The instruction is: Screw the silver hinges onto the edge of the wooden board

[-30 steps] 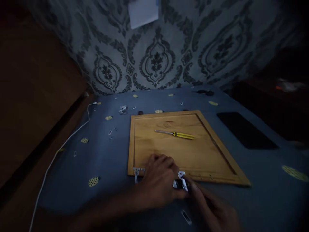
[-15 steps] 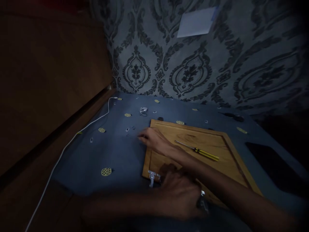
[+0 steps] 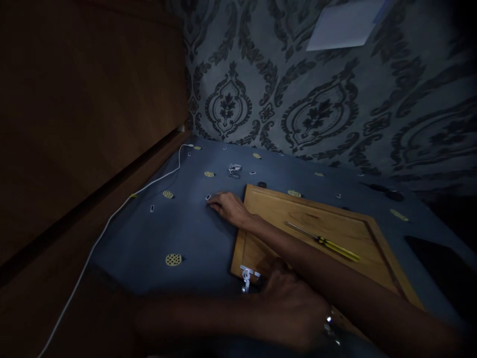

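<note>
My right hand (image 3: 231,209) reaches across the cloth beyond the board's left edge. Its fingertips pinch at a tiny dark piece (image 3: 208,205), apparently a screw. Beneath my right forearm lies my left hand (image 3: 294,308), curled at the near edge of a wooden cabinet door (image 3: 268,199); what its fingers hold is hidden. A silvery metal hinge (image 3: 246,277) shows at the door's near left corner, close to my left hand. Another shiny metal piece (image 3: 330,325) shows on that hand's other side. On the door rests a screwdriver (image 3: 331,246) with a yellow and black handle.
Blue cloth (image 3: 194,228) with pineapple prints covers the surface. Farther back lies a metal hinge-like part (image 3: 234,170). A white cable (image 3: 112,219) runs along the wooden cabinet (image 3: 93,99) at left. A dark flat object (image 3: 439,268) lies at right, before the patterned wall (image 3: 261,79).
My right hand has moved down to the loose dark pieces on the cloth, and its fingertips have closed there. My left hand stays by the door. The view has shifted left.
</note>
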{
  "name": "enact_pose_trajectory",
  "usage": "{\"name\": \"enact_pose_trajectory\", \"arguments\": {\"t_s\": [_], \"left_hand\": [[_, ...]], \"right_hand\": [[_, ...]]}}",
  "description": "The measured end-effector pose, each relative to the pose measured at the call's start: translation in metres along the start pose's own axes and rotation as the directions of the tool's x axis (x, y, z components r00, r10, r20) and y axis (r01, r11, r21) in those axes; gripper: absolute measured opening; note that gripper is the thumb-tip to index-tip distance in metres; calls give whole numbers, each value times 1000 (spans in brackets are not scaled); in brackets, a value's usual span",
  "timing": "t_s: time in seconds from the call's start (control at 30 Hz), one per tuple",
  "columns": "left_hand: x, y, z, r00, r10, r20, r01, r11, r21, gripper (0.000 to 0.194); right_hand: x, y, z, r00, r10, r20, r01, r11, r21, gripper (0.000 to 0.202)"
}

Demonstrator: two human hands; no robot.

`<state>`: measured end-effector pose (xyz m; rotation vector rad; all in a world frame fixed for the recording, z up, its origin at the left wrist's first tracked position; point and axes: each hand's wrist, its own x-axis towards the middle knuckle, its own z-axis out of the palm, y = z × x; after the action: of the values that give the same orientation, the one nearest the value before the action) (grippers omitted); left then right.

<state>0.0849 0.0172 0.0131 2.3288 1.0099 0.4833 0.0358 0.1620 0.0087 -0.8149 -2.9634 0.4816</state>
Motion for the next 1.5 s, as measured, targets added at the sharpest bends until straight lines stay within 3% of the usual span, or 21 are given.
{"name": "enact_pose_trajectory", "arguments": {"t_s": [0.37,0.53,0.63,0.73,0.8,0.93,1.03,1.07,1.23,1.37,1.5], "left_hand": [[-3,2,-2,999,27,32,-31,989,148,27],[-2,7,-10,998,0,63,-12,981,195,37],[-1,12,-13,993,-85,86,62,969,241,46],[-2,17,-15,988,-111,105,86,971,224,41],[-3,18,-16,986,-116,117,90,974,207,34],[-3,17,-15,982,-122,144,95,978,185,30],[-4,15,-12,986,-131,106,105,969,222,33],[-4,15,-11,987,-127,101,101,968,231,35],[-3,18,-12,982,-140,123,110,969,222,40],[1,22,-16,963,-204,175,160,959,235,36],[2,22,-17,963,-197,186,153,962,227,34]], "right_hand": [[9,-4,-7,996,14,91,-7,997,-83,37],[12,-2,-8,1000,21,23,-22,999,41,39],[0,2,-12,996,61,-65,-47,981,191,38],[-33,12,-23,965,155,-213,-69,929,364,20],[-69,20,-32,911,248,-330,-71,882,466,12],[-162,20,-41,751,453,-480,-99,796,597,16],[-228,7,-27,578,648,-496,-52,636,770,19],[-246,3,-19,542,695,-472,-61,593,803,19],[-292,-15,25,492,744,-452,-102,565,819,18],[-298,-17,41,491,716,-496,-116,618,777,9],[-298,-15,46,498,690,-525,-123,656,745,5]]}}
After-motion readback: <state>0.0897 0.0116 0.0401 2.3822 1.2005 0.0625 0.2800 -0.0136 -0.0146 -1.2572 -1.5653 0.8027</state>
